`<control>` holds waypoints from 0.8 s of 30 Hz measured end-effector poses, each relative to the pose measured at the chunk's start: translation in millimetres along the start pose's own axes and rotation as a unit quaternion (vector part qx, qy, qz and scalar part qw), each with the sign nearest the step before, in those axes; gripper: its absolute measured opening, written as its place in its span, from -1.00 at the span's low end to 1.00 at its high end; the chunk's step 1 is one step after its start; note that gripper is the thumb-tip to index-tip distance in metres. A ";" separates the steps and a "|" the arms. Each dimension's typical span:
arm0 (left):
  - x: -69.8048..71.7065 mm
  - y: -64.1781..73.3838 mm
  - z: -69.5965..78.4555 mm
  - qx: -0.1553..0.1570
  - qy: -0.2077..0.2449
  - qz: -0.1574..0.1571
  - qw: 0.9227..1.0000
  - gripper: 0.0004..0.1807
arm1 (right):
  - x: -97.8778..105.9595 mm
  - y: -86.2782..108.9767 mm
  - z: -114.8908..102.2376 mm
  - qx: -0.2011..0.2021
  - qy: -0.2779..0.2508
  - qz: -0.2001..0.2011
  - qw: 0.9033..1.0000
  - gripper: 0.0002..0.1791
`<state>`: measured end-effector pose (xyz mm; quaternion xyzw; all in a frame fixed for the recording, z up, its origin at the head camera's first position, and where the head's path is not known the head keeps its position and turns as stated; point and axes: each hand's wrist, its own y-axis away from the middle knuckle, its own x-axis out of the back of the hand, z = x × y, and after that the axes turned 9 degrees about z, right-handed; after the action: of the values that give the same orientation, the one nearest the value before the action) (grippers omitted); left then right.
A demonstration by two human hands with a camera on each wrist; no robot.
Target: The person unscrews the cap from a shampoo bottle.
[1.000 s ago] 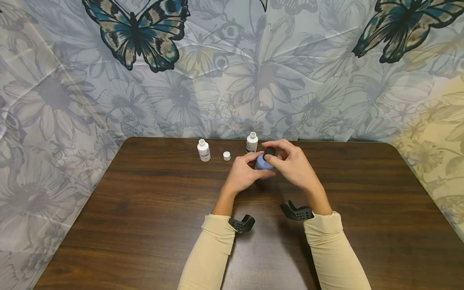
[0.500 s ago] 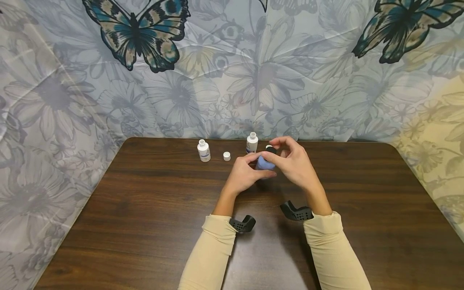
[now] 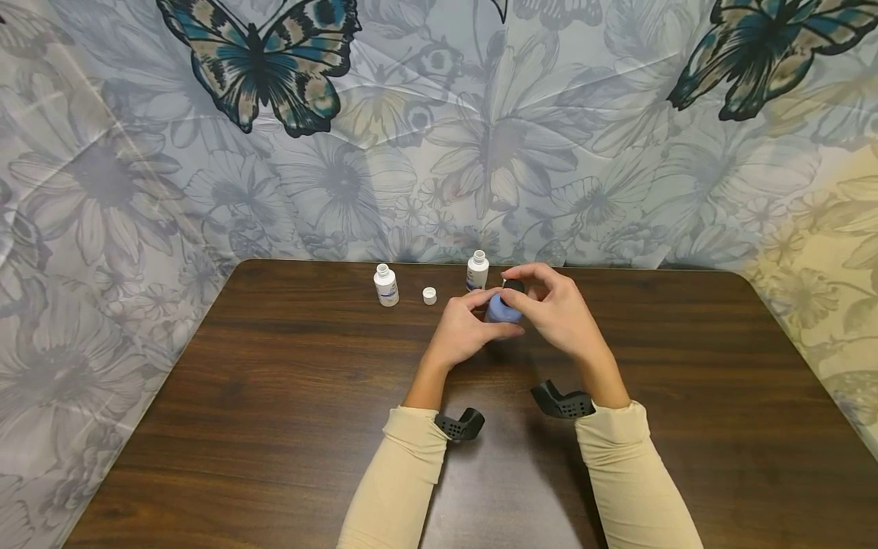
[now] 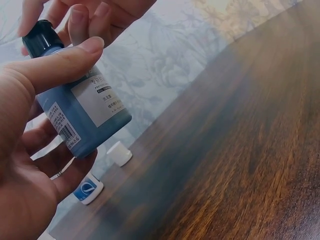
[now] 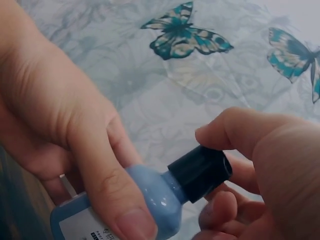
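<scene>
My left hand (image 3: 466,332) grips a small blue bottle (image 4: 100,117) round its body, thumb laid along its shoulder. The bottle has a white printed label and a barcode, and it is tilted, raised over the table. On its neck sits a black cap (image 5: 202,172), which the thumb and fingers of my right hand (image 3: 559,309) pinch from both sides. In the head view, the hands partly cover the blue bottle and its cap. Just behind them stands a white bottle (image 3: 477,268) with its top uncovered, its lower part close to my left fingertips.
Another uncapped white bottle (image 3: 386,286) stands upright at the back left of the dark wooden table (image 3: 274,412). Between the two white bottles lies a white cap (image 3: 429,296). A butterfly-and-flower cloth (image 3: 411,168) hangs right behind the table's back edge.
Half a second ago my right fingers were spread and shifted round the cap; now they have come back together on it. The left hand and bottle have barely moved.
</scene>
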<state>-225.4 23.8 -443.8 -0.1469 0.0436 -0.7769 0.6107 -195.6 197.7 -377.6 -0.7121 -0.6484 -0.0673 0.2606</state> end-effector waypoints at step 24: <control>-1.4 0.5 1.2 0.002 0.016 -0.001 1.000 -0.40 | -3.4 -0.8 1.1 -0.013 0.001 0.036 0.999 -0.55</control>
<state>-224.3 25.1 -443.1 -0.1329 0.0516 -0.7798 0.6096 -197.2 195.2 -379.8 -0.7379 -0.6213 -0.0671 0.2549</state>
